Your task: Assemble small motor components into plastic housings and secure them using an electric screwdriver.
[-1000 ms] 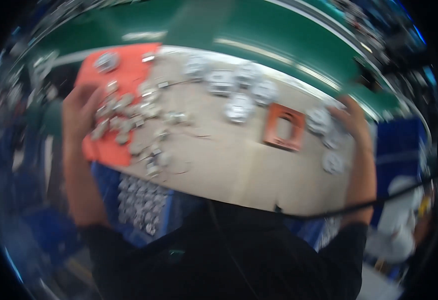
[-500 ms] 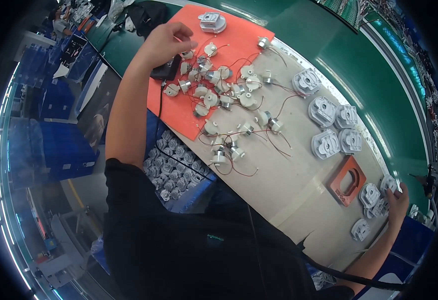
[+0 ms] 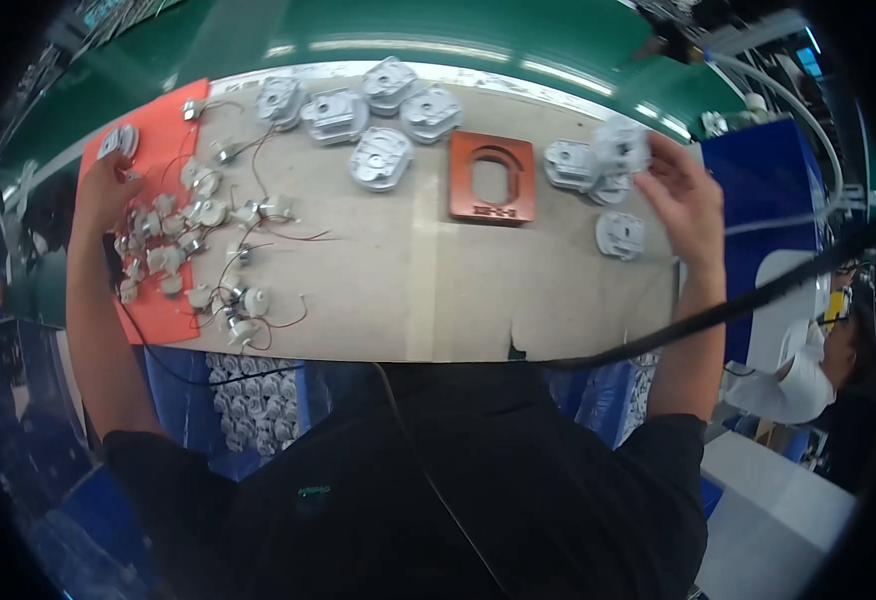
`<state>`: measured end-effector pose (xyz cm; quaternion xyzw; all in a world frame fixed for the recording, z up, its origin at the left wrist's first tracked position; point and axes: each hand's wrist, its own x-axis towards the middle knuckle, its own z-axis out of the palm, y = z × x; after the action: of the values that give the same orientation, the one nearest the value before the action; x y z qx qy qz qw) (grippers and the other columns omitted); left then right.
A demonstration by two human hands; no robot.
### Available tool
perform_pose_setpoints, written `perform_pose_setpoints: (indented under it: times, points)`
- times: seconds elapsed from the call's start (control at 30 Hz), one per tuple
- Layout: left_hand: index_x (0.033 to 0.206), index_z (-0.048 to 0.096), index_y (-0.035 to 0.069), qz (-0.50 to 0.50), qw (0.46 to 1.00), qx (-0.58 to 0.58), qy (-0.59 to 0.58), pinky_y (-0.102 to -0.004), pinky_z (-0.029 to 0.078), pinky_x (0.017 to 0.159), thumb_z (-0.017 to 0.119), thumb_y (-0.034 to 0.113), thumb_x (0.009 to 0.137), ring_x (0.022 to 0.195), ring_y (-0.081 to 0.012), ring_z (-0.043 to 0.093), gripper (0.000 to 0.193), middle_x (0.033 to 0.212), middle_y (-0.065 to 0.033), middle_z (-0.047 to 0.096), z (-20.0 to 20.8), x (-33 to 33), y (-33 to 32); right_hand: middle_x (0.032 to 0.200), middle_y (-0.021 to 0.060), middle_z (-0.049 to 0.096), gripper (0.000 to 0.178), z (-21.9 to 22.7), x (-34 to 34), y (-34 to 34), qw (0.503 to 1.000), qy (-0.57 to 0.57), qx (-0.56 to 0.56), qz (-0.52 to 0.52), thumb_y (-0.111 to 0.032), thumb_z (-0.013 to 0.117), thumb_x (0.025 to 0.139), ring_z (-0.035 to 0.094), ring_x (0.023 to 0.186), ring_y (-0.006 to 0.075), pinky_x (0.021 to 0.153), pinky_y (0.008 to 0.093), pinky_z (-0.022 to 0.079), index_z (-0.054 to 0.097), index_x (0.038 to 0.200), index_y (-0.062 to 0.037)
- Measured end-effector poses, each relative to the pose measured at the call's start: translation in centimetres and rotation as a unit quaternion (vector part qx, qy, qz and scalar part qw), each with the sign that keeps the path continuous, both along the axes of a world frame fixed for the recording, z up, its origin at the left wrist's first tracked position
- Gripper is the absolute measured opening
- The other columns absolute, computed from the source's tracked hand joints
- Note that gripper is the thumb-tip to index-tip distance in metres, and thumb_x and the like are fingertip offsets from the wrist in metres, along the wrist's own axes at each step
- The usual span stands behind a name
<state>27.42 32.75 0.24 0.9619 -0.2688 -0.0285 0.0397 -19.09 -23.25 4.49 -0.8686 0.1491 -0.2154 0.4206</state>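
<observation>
My right hand (image 3: 686,195) grips a white plastic housing (image 3: 620,148) between thumb and fingers, raised over the right end of the board. Right beside it lie more white housings, one (image 3: 570,163) to the left and another (image 3: 620,235) nearer me. On the orange mat (image 3: 163,320) at the far left, my left hand (image 3: 108,195) has bent fingers drawn together; what they hold, if anything, is too small to make out. A white housing (image 3: 120,141) sits just beyond these fingers. Small motors with white gear cases (image 3: 210,212) and thin red wires are strewn next to this hand.
An orange-brown fixture block (image 3: 465,180) with an oval opening rests mid-board. Several white housings (image 3: 380,158) stand along the back edge, before a green surface (image 3: 408,30). A black cable (image 3: 648,338) crosses the front right. Below the board, a blue-lined bin holds many white parts (image 3: 258,405).
My view has swung toward the right. My right hand has raised a white housing from the group at the right end. The left hand stays by the motors on the orange mat.
</observation>
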Motion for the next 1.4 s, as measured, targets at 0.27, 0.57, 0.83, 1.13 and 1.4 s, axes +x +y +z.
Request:
perform_pose_setpoints:
  times: [0.27,0.57,0.83,1.13,1.4]
  points:
    - [0.119,0.063,-0.002,0.110,0.894,-0.432,-0.045,-0.0265,0.051,0.075,0.077,0.024,0.086,0.089,-0.0124,0.064,0.044,0.106,-0.0075,0.066,4.1,-3.0,0.6,0.119,0.0162,0.068,0.051,0.8,3.9,6.2,0.975,0.085,-0.135,0.153,-0.008,0.078,0.082,0.068,0.109,0.0269,0.095,0.0350,0.053,0.060,0.129,-0.0007]
    - [0.129,0.054,-0.005,-0.026,0.774,-0.624,0.104,-0.0263,0.051,0.084,0.066,0.007,0.095,0.096,-0.0137,0.063,0.038,0.110,-0.0092,0.064,10.1,-19.3,-2.7,0.121,0.0186,0.067,0.047,-0.8,8.1,6.7,0.933,0.145,-0.231,0.235,-0.010,0.076,0.082,0.063,0.111,0.0357,0.096,0.0400,0.050,0.062,0.126,-0.0008]
    - [0.127,0.052,-0.003,-0.133,0.692,-0.662,0.255,-0.0359,0.051,0.088,0.062,0.000,0.090,0.096,-0.0208,0.063,0.038,0.114,-0.0126,0.062,7.1,-27.7,-11.5,0.119,0.0177,0.067,0.048,1.0,8.1,6.6,0.915,0.201,-0.238,0.257,-0.008,0.077,0.079,0.064,0.110,0.0345,0.097,0.0395,0.051,0.063,0.125,-0.0001]
    - [0.121,0.055,-0.001,-0.132,0.557,-0.684,0.453,-0.0321,0.058,0.085,0.070,-0.007,0.085,0.095,-0.0197,0.067,0.040,0.112,-0.0116,0.062,3.1,-31.4,-20.3,0.136,0.0138,0.060,0.053,0.7,6.0,5.6,0.910,0.144,-0.304,0.244,-0.009,0.079,0.078,0.058,0.123,0.0292,0.105,0.0375,0.046,0.062,0.127,-0.0018]
    - [0.118,0.055,-0.002,-0.114,0.521,-0.623,0.572,-0.0287,0.059,0.080,0.075,0.001,0.086,0.094,-0.0156,0.068,0.037,0.110,-0.0118,0.064,3.7,-32.8,-25.4,0.132,0.0111,0.057,0.052,2.6,3.0,9.6,0.930,-0.039,0.123,0.345,-0.011,0.073,0.090,0.058,0.120,0.0219,0.105,0.0388,0.047,0.050,0.135,-0.0005]
